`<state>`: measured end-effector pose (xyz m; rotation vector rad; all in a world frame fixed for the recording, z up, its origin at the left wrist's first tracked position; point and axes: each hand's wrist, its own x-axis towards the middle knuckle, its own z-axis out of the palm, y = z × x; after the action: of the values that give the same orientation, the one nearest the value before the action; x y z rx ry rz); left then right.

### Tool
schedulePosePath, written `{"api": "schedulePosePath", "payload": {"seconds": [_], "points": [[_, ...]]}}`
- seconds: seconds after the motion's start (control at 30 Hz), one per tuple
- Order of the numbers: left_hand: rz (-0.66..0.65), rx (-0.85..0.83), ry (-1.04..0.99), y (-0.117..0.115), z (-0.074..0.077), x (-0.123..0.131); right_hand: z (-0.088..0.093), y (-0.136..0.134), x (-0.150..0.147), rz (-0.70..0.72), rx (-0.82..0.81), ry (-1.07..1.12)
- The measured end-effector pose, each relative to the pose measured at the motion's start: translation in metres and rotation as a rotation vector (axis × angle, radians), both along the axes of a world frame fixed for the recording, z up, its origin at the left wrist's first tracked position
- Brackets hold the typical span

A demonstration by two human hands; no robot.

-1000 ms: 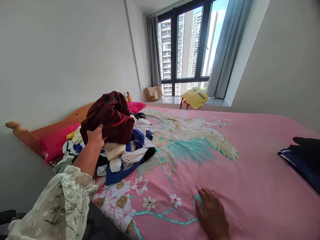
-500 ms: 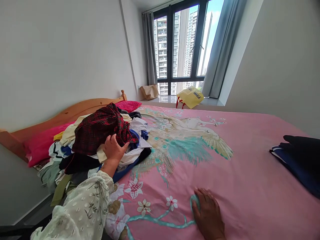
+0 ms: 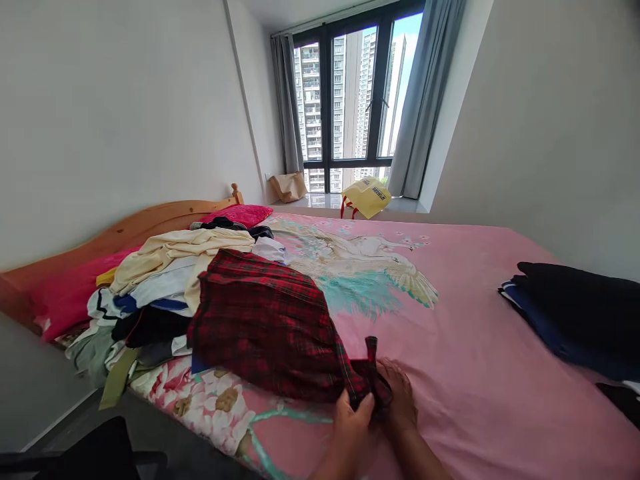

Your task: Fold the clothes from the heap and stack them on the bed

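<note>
A red and black plaid garment (image 3: 270, 327) stretches from the clothes pile (image 3: 170, 267) across the bed toward the front. My left hand (image 3: 351, 420) pinches its near right end between thumb and fingers. Right beside it, my right hand (image 3: 397, 393) lies against the same end, partly behind the dark cloth and a short strap that sticks up. Its fingertips are hidden or blurred, so its grip cannot be made out.
Dark folded clothes (image 3: 575, 313) lie on the right of the pink bedspread (image 3: 465, 360). Pink pillows (image 3: 80, 287) rest by the wooden headboard (image 3: 150, 223). A yellow bag (image 3: 367, 197) and a brown paper bag (image 3: 289, 187) are near the window.
The plaid garment has been pulled off the pile toward the front and spread out. My left hand has moved right with it, close to my right hand. The view has turned slightly right.
</note>
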<state>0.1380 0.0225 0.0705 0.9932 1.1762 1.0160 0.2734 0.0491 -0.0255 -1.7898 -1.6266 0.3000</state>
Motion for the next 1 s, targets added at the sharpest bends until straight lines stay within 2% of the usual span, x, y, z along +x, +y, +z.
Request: {"api": "schedulePosePath", "payload": {"seconds": [0.07, 0.1, 0.2, 0.27, 0.37, 0.43, 0.53, 0.6, 0.7, 0.8, 0.9, 1.0], "points": [[0.012, -0.075, 0.036, -0.055, -0.024, 0.013, 0.002, 0.0, 0.005, 0.047, -0.006, 0.086], [0.037, -0.11, 0.079, -0.074, -0.032, 0.012, 0.004, 0.0, 0.006, 0.056, -0.003, 0.108], [0.089, -0.098, 0.172, -0.103, -0.043, -0.013, 0.012, -0.009, 0.004, 0.038, 0.036, 0.191], [0.098, -0.044, 0.199, -0.106, -0.04, -0.035, 0.018, -0.027, -0.002, 0.001, 0.067, 0.285], [0.101, -0.023, 0.247, -0.109, -0.032, -0.054, 0.025, -0.077, -0.015, -0.076, 0.108, 0.443], [0.084, -0.024, 0.278, -0.118, -0.031, -0.052, 0.027, -0.118, -0.025, -0.122, 0.126, 0.632], [0.058, 0.059, 0.268, -0.145, -0.04, -0.033, 0.03, -0.174, -0.04, -0.122, 0.11, 0.922], [0.042, 0.156, 0.249, -0.167, -0.048, -0.02, 0.032, -0.2, -0.045, -0.101, 0.058, 0.982], [-0.054, 0.227, 0.282, -0.197, -0.054, -0.016, 0.041, -0.226, -0.043, -0.157, -0.028, 1.061], [-0.174, 0.202, 0.348, -0.219, -0.048, -0.026, 0.056, -0.248, -0.035, -0.226, -0.046, 1.217], [-0.213, 0.276, 0.446, -0.235, -0.036, -0.038, 0.072, -0.268, -0.032, -0.184, -0.062, 1.226], [-0.214, 0.441, 0.591, -0.251, -0.024, -0.042, 0.077, -0.286, -0.036, -0.108, -0.104, 1.128]]}}
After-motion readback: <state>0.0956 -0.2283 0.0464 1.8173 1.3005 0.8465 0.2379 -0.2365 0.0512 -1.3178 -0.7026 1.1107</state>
